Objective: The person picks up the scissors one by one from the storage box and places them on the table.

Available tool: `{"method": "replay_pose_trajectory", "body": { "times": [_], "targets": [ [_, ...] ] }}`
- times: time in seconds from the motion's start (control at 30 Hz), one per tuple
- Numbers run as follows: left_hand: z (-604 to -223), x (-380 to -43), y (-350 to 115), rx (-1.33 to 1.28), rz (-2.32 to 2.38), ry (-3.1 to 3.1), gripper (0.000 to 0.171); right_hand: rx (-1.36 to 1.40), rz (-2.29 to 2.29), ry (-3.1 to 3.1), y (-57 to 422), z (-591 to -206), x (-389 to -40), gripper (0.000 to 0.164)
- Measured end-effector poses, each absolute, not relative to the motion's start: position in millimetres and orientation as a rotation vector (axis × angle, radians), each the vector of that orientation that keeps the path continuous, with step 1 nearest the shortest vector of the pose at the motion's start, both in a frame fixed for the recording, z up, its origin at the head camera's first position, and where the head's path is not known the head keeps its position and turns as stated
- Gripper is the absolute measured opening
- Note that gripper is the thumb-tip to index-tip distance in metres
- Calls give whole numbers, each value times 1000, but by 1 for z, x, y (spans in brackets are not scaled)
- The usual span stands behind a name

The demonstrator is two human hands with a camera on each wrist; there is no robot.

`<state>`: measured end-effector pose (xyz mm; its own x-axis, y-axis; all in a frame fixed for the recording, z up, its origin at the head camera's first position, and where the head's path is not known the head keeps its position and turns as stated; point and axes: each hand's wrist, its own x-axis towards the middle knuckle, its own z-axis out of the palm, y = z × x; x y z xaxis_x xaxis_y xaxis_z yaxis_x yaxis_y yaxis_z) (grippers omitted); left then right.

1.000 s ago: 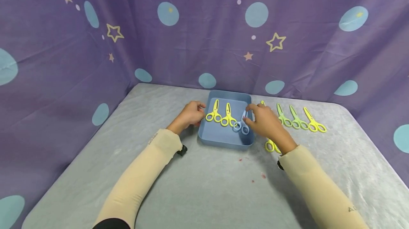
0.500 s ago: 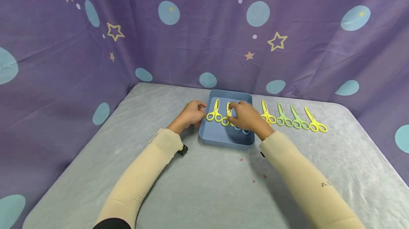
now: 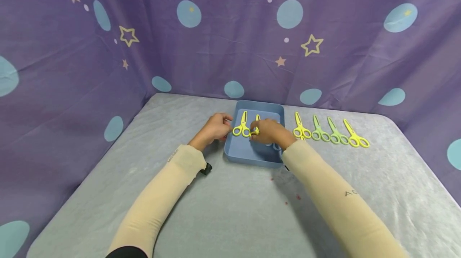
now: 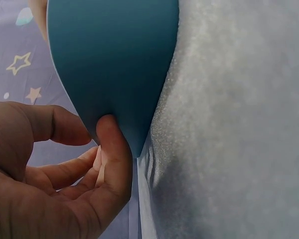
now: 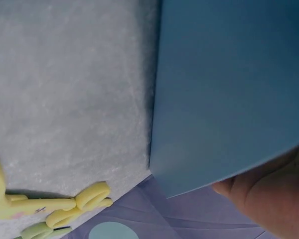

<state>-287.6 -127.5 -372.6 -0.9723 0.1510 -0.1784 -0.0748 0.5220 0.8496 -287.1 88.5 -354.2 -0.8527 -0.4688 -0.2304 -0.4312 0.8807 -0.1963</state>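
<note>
- While bracing the blue tray [image 3: 248,153] at its left wall between curled fingers and thumb of the left hand [image 3: 215,127], pinches the middle yellow scissors [image 3: 256,131] with the right hand [image 3: 270,131].
- Has these inside the tray, with blades pointing far; cannot tell whether touching its floor.
- Shows a second yellow pair [image 3: 243,125] just left, and blue scissors [image 3: 276,147] mostly hidden under the right hand.
- Shows green scissors [image 3: 333,131] right of the tray.

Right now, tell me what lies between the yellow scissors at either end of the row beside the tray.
The left green scissors and the right green scissors, side by side, as the head view shows.
</note>
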Motion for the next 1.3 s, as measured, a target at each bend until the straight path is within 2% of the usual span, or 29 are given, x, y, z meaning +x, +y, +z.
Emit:
{"method": "replay_pose_trajectory", "body": {
  "times": [0.53, 0.83, 1.3],
  "targets": [
    [-372, -289, -128, 52, 1438, 2531, 49, -710, -117, 2723, 74, -351, -291, 37],
    [-374, -288, -128, 51, 1446, 2539, 49, -634, -126, 2732, 70, -351, -294, 31],
    [-372, -288, -126, 52, 1430, 2531, 49, -632, -151, 2756, 76, -360, -297, 34]
  ]
}}
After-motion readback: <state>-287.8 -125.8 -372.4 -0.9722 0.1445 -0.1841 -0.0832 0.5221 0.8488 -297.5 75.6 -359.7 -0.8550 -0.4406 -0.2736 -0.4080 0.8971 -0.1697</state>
